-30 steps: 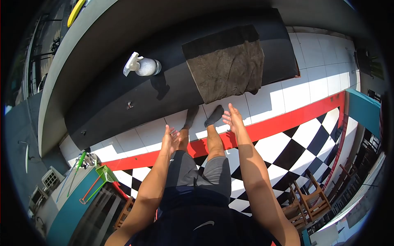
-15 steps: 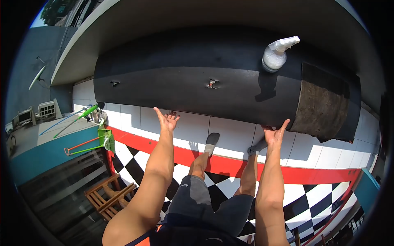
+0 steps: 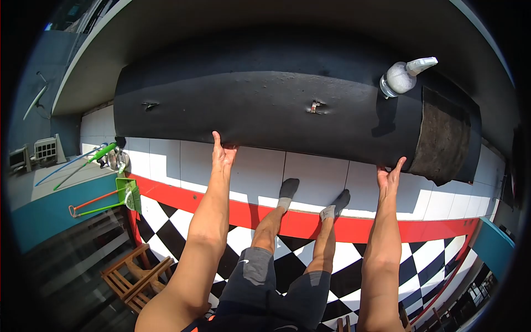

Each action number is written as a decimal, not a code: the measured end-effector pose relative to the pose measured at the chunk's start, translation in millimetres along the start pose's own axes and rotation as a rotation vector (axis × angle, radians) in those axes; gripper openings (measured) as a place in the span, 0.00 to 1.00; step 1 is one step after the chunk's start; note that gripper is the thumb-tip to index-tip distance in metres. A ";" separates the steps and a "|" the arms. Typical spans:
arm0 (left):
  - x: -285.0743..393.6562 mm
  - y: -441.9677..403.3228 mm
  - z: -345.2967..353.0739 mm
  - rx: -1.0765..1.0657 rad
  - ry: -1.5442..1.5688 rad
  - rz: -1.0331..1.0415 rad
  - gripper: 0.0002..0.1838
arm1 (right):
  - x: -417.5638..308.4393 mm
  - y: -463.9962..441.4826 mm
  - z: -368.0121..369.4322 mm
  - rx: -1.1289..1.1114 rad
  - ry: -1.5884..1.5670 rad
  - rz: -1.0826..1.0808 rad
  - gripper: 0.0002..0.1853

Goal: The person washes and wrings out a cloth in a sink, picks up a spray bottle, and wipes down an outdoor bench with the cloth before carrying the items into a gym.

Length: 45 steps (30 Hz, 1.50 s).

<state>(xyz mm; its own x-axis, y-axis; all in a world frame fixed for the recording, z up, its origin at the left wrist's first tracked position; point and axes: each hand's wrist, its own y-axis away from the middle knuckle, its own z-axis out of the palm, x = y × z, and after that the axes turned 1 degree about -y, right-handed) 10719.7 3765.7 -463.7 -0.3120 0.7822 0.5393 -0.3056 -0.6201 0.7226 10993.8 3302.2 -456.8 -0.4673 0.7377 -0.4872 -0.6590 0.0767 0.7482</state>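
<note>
1. Shorts (image 3: 257,276) in dark grey fill the near ground, right below the camera, with a wooden chair (image 3: 133,279) over at the lower left.
2. Beneath it all runs a black-and-white checkered floor (image 3: 287,260), stopping at a red band (image 3: 301,224); a green dustpan (image 3: 130,193) sits off to the left.
3. Past that band, two socked feet, the left foot (image 3: 289,188) and the right foot (image 3: 343,202), stand on white tiles (image 3: 315,174).
4. And now the hands, well apart, both clamped on the near edge of the black pad (image 3: 249,116)! The left hand (image 3: 224,154) has its palm up, thumb over the edge, fingers tucked below and partly hidden.
5. Right hand (image 3: 391,174), same grip, thumb up on the edge, just beside the brown cloth (image 3: 442,133); how hard either one squeezes, I cannot tell.
6. That pad stretches long and wide across the tiles, with a small tear (image 3: 149,105) towards its left end and a hole (image 3: 316,108) nearer the middle showing something pale inside.
7. Over on the right, the cloth drapes across the pad, and left of it a white spray bottle (image 3: 399,79) rests on top, nozzle pointing right, throwing a crisp shadow.
8. Farthest back, a grey wall (image 3: 88,94) curves around behind everything.
</note>
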 end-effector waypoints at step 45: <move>-141.9 162.8 41.7 0.092 -0.246 -0.115 0.44 | -193.9 11.0 -141.4 0.190 -0.028 -0.060 0.51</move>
<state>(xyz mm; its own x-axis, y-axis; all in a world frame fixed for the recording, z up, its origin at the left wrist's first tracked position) 10751.7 3556.3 -404.5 -0.0486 0.8454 0.5319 -0.2401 -0.5268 0.8153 10993.8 3065.2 -417.8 -0.4119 0.7462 -0.5229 -0.5607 0.2448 0.7910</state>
